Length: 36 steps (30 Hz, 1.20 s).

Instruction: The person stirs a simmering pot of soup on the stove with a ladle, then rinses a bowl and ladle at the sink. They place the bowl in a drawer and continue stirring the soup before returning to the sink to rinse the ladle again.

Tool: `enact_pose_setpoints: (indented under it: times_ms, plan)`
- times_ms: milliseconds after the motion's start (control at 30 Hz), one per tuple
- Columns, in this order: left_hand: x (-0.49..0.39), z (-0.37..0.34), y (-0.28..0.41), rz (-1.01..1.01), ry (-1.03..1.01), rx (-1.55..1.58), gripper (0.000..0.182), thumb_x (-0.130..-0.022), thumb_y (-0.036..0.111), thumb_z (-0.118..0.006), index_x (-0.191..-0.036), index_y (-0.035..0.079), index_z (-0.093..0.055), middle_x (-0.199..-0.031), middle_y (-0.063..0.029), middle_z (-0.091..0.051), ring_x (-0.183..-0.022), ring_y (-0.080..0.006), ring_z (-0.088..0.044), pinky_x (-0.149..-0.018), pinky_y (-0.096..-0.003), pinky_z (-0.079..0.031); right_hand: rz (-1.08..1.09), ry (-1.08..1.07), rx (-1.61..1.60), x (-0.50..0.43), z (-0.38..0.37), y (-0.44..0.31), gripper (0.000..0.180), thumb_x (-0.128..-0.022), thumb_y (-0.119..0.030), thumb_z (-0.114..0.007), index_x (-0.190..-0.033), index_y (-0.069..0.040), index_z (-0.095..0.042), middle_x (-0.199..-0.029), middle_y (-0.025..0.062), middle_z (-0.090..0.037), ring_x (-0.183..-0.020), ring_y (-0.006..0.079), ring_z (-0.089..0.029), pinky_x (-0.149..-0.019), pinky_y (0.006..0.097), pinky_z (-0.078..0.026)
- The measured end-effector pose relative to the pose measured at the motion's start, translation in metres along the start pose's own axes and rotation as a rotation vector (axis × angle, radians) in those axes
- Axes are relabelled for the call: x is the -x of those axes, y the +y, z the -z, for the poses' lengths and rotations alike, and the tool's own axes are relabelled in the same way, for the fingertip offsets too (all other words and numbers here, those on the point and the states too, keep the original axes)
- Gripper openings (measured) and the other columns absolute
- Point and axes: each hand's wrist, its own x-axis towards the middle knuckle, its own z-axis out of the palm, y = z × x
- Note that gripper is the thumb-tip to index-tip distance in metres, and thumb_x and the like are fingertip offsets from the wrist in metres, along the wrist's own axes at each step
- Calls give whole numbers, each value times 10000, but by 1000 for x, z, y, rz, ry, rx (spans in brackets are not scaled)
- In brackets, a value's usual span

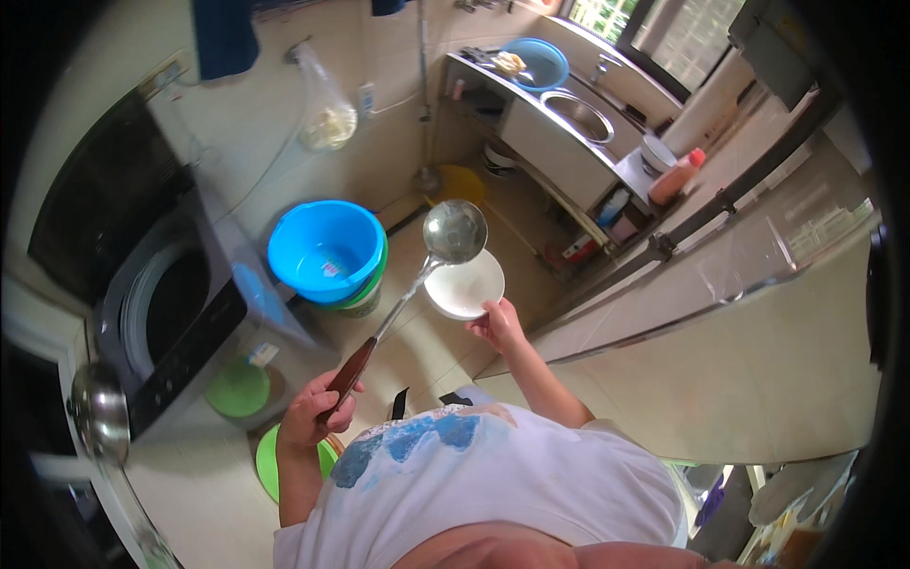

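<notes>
My left hand [320, 409] is closed around the brown handle of a metal ladle [456, 231]. The ladle's round bowl reaches forward and covers the upper left part of a white bowl [466, 288] in the picture. At its near right rim, my right hand [498, 323] grips the white bowl. Its inside looks white, with no contents that I can make out. Whether the ladle touches the bowl cannot be told from this angle.
A blue basin [327, 249] sits on a bucket beside an open top-loading washing machine [178, 306]. Further off, a sink [577, 117] is set in a counter with another blue basin [537, 64] and an orange-red bottle [675, 178]. A pipe [661, 245] runs along the right.
</notes>
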Motion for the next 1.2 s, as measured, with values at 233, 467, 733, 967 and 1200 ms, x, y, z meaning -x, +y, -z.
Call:
enact_pose_setpoints:
  times_ms: [233, 467, 733, 967, 1200]
  plan:
    - [-136, 40, 72, 20, -40, -2, 346, -867, 223, -450, -1107, -26, -467, -558, 16, -413, -425, -52, -298, -402, -206, -242, 110, 273, -51, -121, -4, -47, 270, -805, -120, -396, -1011, 27, -489, -694, 140, -604, -538, 180, -596, -432, 245, -487]
    - [-272, 41, 124, -50, 8, -49, 388, -879, 276, -468, -1105, -40, -456, -537, 24, -400, -403, -56, -292, -392, -208, -243, 184, 366, -156, -246, 13, -132, 310, -799, -104, -395, -1077, 7, -473, -773, 140, -623, -539, 206, -625, -403, 266, -486]
    - [-413, 53, 174, -69, -50, -63, 375, -889, 279, -469, -1085, -41, -470, -536, 26, -391, -402, -44, -301, -377, -198, -232, 209, 415, -145, -286, 82, -217, 279, -835, -144, -429, -1046, 25, -496, -801, 135, -622, -569, 200, -621, -437, 253, -487]
    - [-586, 67, 229, 38, -186, -128, 295, -904, 206, -450, -1104, -8, -485, -576, 21, -416, -428, -29, -303, -381, -173, -224, 319, 530, -202, -296, 154, -278, 246, -865, -178, -481, -1027, -2, -538, -803, 112, -637, -549, 189, -623, -411, 236, -479]
    - [-765, 61, 264, 151, -254, -220, 273, -924, 207, -426, -1076, -11, -486, -580, 18, -406, -426, -31, -300, -371, -173, -243, 491, 773, -437, -301, 193, -333, 262, -838, -191, -518, -1015, 2, -507, -781, 98, -630, -513, 194, -606, -413, 247, -492]
